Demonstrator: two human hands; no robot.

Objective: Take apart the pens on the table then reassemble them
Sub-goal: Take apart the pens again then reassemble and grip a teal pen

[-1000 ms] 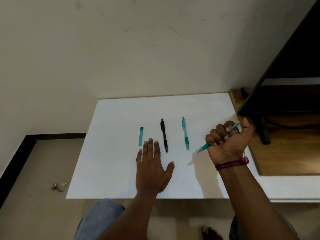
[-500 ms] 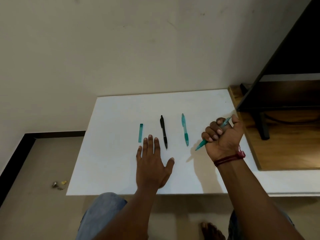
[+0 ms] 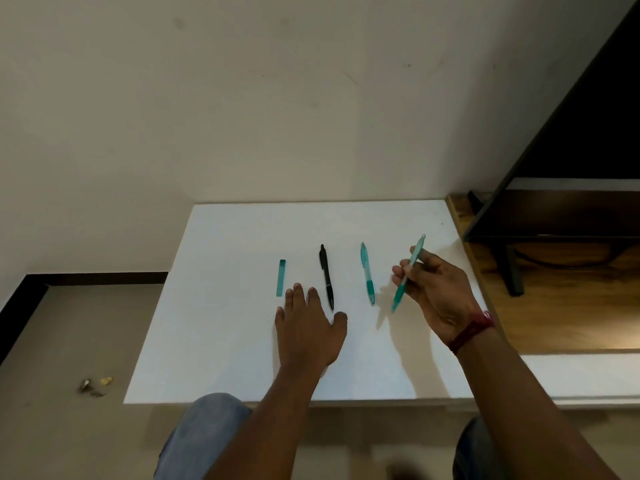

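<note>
Now, head view: right hand (image 3: 436, 292) has shifted from fist to fingertip pinch on the teal pen (image 3: 408, 271), raised just right of the second teal pen (image 3: 367, 273); left hand (image 3: 308, 327) lies flat on table (image 3: 225, 306), so disassembly is likely next.

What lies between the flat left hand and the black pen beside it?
Nothing visible. The left hand rests flat on the white table, and the black pen lies just right of its fingertips, only bare tabletop between. The right hand holds a teal pen farther right.
</note>
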